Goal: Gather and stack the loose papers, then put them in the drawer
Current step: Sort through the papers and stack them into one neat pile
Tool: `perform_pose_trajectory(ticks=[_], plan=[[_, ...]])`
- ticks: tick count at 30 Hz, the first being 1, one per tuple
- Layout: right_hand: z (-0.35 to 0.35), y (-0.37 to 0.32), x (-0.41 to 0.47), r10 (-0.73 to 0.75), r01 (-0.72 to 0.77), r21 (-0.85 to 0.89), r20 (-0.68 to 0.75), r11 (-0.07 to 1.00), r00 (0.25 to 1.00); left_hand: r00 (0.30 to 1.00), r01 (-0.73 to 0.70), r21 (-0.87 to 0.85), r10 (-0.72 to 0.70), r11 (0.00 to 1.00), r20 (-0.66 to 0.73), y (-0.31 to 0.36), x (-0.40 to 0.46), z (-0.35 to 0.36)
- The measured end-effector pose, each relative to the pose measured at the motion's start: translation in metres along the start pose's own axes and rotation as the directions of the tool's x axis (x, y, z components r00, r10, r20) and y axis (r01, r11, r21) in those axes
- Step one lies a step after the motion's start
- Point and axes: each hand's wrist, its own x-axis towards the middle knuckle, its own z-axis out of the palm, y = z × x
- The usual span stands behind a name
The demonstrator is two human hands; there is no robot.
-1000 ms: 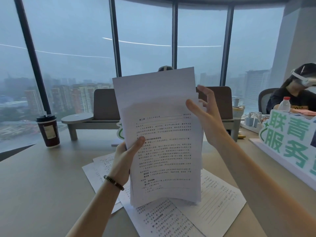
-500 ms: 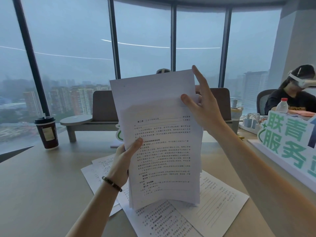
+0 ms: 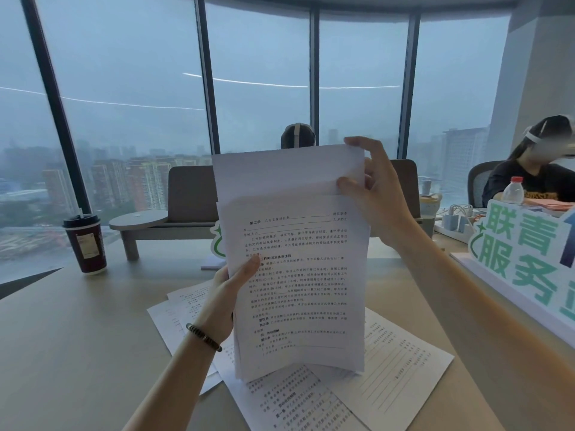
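Head view: a sheaf of white printed paper sheets (image 3: pixel 295 275) stands upright, its lower edge resting on the loose white printed sheets (image 3: pixel 401 371) that lie fanned out on the pale beige tabletop (image 3: pixel 77 337), near the table's near edge. The sheets in the sheaf are uneven: a blank-backed sheet rises higher at the back, and a shorter printed page sits in front of it.

The left hand (image 3: pixel 225 293), with a dark beaded bracelet (image 3: pixel 203 336) on its wrist, grips the sheaf's left edge about halfway up. Its thumb lies across the printed front, and its fingers are curled round behind the paper, hidden from sight.

The right hand (image 3: pixel 378 197) holds the top right corner of the sheaf. Its thumb presses on the front of the tall back sheet just above the shorter page, its forefinger hooks over the top edge, and the other fingers are loosely curled behind the right edge. The corner is pinched between thumb and fingers.

More loose sheets stick out from under the sheaf to the left, beneath the left wrist, and toward the near edge.

A dark red paper cup with a black lid (image 3: pixel 84 244) stands toward the table's far left edge, well apart from the papers. A white sign with green characters (image 3: pixel 525 256) stands along the right edge.
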Motion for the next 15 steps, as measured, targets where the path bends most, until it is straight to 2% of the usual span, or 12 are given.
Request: perform_pose_trajectory(ticks=[4, 8, 15], plan=[[0.001, 0.003, 0.0, -0.003, 0.005, 0.037, -0.046, 0.999, 0.999, 1.0, -0.003, 0.019, 0.003, 1.0, 0.025, -0.003, -0.001, -0.002], [0.002, 0.006, -0.003, -0.09, 0.09, -0.002, 0.008, 0.996, 0.996, 0.999, 0.017, 0.028, -0.018, 0.999, 0.04, -0.006, -0.003, -0.005], [0.004, 0.015, -0.003, -0.119, 0.12, -0.115, 0.012, 0.986, 0.993, 0.996, 0.035, 0.016, -0.037, 0.999, 0.083, -0.005, 0.0, -0.011]])
